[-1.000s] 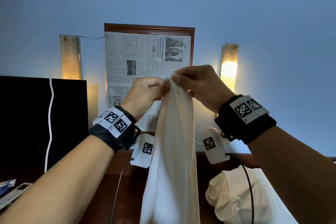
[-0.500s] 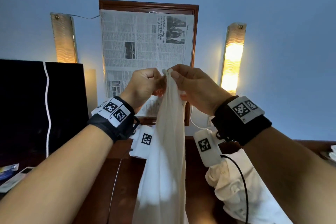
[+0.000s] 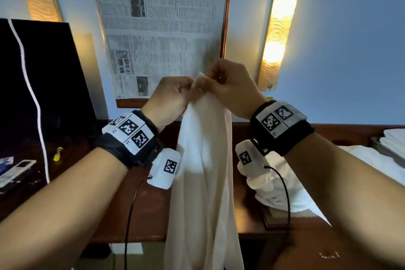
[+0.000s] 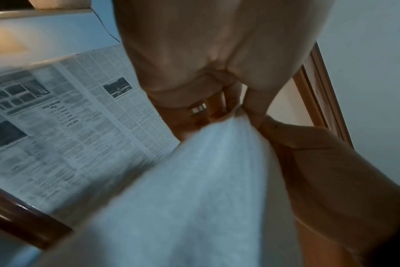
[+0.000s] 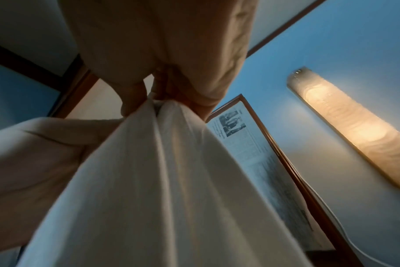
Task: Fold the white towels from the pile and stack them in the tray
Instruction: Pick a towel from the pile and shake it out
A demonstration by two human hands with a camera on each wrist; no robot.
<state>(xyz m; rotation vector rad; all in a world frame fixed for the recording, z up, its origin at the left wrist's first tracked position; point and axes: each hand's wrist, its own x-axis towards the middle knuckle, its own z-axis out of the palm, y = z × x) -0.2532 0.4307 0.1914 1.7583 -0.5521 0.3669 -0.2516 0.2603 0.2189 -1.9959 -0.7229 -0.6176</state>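
Both hands are meeting in front of the framed newspaper [image 3: 157,28] on the wall, and each is pinching the top edge of one white towel [image 3: 203,171]. The left hand [image 3: 173,98] is curling its fingers round the cloth just beside the right hand [image 3: 232,90], whose fingers are likewise closing on the same gathered corner; the two are touching. The towel is hanging straight down from them in long folds, passing in front of the dark wooden desk [image 3: 144,208] below the newspaper. To the right of the hanging towel, a heap of unfolded white towels [image 3: 282,190] is lying on the desk. Further right, folded towels [image 3: 392,144] are sitting stacked at the desk's edge; the tray beneath cannot be made out.
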